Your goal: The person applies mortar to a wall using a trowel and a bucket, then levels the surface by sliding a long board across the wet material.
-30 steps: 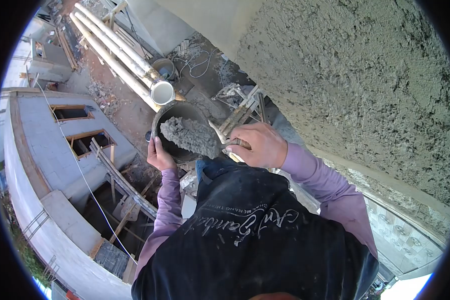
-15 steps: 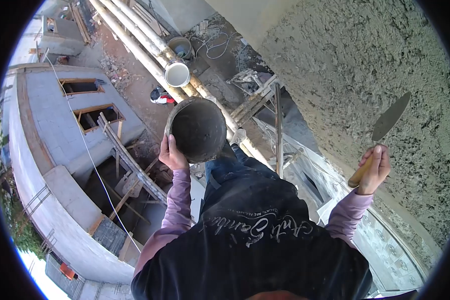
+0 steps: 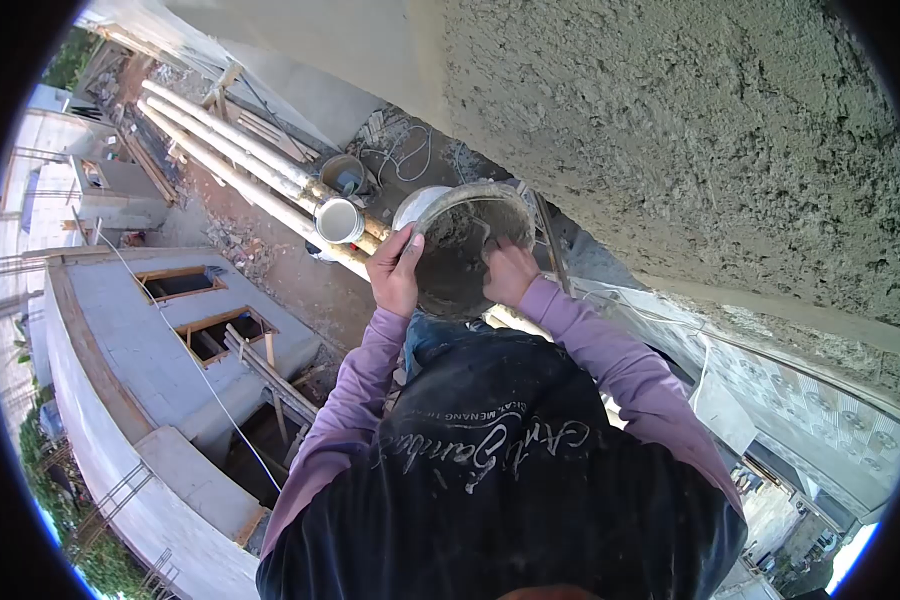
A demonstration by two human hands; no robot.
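A dark mortar-caked bucket [image 3: 442,288] is held in front of my body, its open mouth facing up towards me. My left hand [image 3: 395,272] is closed on its left rim, thumb over the edge. Inside the right part of the bucket, my right hand [image 3: 511,272] is closed around the trowel's handle. The fingers mostly hide the handle, and the blade is hard to make out against the grey mortar [image 3: 460,222] in the bucket.
A roughly mortared wall [image 3: 670,130] rises on the right. Bamboo poles [image 3: 240,150] run below me, with a white bucket [image 3: 340,220] on them. Farther down lies a larger bucket [image 3: 344,175]. A low building with window openings [image 3: 205,340] stands left.
My right hand has brought the trowel from beside the wall down into the bucket. The bucket has shifted right and the view has turned.
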